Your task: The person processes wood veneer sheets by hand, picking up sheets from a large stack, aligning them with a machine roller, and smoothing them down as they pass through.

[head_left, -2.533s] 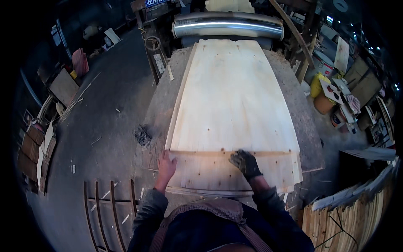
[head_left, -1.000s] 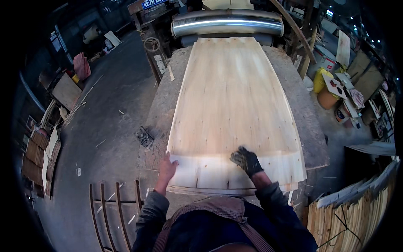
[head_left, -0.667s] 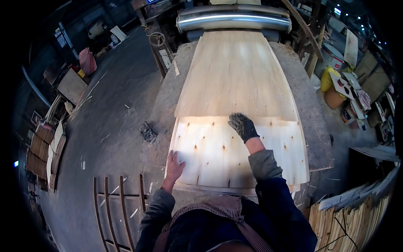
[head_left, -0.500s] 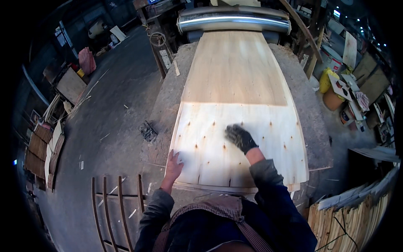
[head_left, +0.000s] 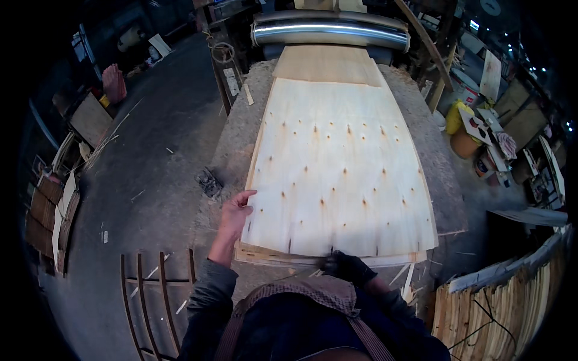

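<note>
A pale veneer sheet point(head_left: 337, 144), dotted with brown knots, lies on top of a stack in front of me. Over its far part is a tan veneer sheet point(head_left: 328, 65), reaching up to a shiny metal roller point(head_left: 331, 33). My bare left hand point(head_left: 235, 213) is at the pale sheet's left edge, thumb and fingers apart, fingertips touching the margin. My right hand point(head_left: 350, 268), in a dark glove, is at the near edge of the stack, right of the middle. Its fingers are dark and partly hidden, so their grip on the edge is unclear.
A worn grey table point(head_left: 232, 144) carries the stack; a dark crumpled lump point(head_left: 208, 183) lies on its left side. Below left stands a slatted rack point(head_left: 158, 301). Upright veneer pieces point(head_left: 494, 319) fill the lower right. Buckets and boards point(head_left: 466, 141) stand farther right.
The tan sheet has slid away toward the roller, uncovering more of the pale sheet. My right hand has come back from the sheet's middle to its near edge. My left hand has moved slightly forward.
</note>
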Demonstrator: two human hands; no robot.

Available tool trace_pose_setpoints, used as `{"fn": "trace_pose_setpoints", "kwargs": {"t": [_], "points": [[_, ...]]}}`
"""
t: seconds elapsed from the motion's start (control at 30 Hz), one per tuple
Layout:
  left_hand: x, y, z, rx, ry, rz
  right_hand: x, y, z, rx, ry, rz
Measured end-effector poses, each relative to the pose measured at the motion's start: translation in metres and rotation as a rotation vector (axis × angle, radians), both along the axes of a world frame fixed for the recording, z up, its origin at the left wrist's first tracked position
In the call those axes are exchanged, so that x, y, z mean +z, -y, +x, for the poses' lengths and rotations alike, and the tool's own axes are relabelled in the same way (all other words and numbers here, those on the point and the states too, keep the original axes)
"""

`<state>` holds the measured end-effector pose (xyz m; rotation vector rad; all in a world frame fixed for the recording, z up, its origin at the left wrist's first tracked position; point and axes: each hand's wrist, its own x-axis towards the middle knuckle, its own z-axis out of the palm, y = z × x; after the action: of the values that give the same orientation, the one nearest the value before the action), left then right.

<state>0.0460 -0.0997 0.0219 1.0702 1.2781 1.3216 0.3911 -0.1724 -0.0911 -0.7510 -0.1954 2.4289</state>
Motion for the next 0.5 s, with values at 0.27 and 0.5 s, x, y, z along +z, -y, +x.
{"fn": "trace_pose_setpoints", "kwargs": {"t": [0.27,0.5], "points": [[0.017,-0.003,-0.013,0.042,0.117,0.029,0.016,0.01,0.02,-0.204,-0.078,-0.006],[-0.08,-0.004,-0.039,0.073,-0.647,-0.06,0.015,-0.053,0.003,-0.299,0.207,0.116]]}}
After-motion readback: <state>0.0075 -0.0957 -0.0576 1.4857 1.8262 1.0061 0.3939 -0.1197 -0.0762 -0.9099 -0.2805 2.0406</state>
